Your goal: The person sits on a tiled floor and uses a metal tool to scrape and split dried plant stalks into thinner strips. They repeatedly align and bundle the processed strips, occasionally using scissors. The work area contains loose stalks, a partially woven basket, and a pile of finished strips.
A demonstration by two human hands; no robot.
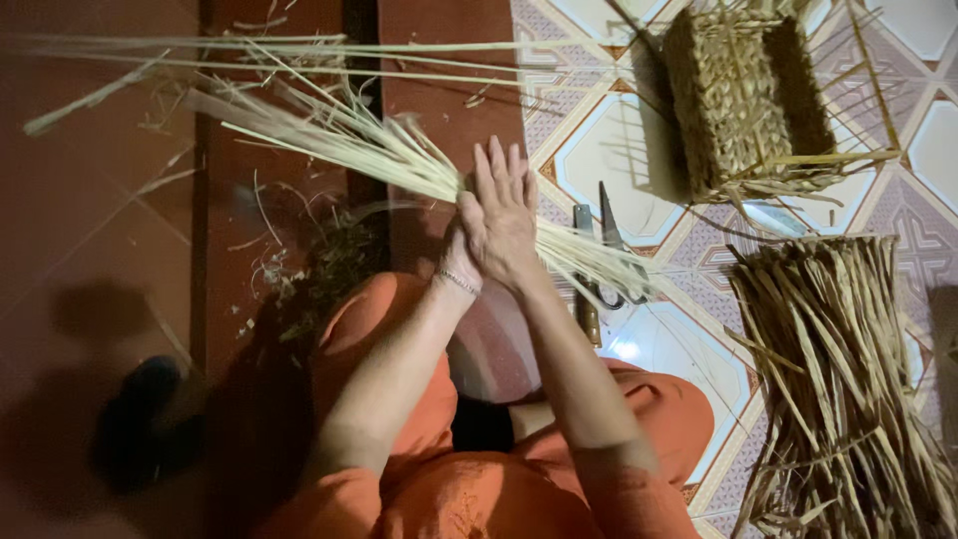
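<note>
Dry matt straw bundle (399,155); glossy, seemingly ceramic floor tiles (609,160).

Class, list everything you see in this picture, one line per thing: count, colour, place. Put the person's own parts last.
straw bundle: one, pale yellow, running from upper left to centre, pressed between the hands
woven basket: one, tan, unfinished with loose stakes, top right on the tiles
dried reed pile: one, brownish, lower right on the floor
scissors: one pair, dark, on the tiles right of the hands, partly under the straw
loose scraps: many, pale and dark, scattered left of the knee
patterned tiles: white and mauve, right half of floor
red floor: left half
orange clothing: bottom centre
bracelet: one, on the left wrist
left hand: mostly hidden behind the right
right hand: fingers straight, palm against the straw
</note>
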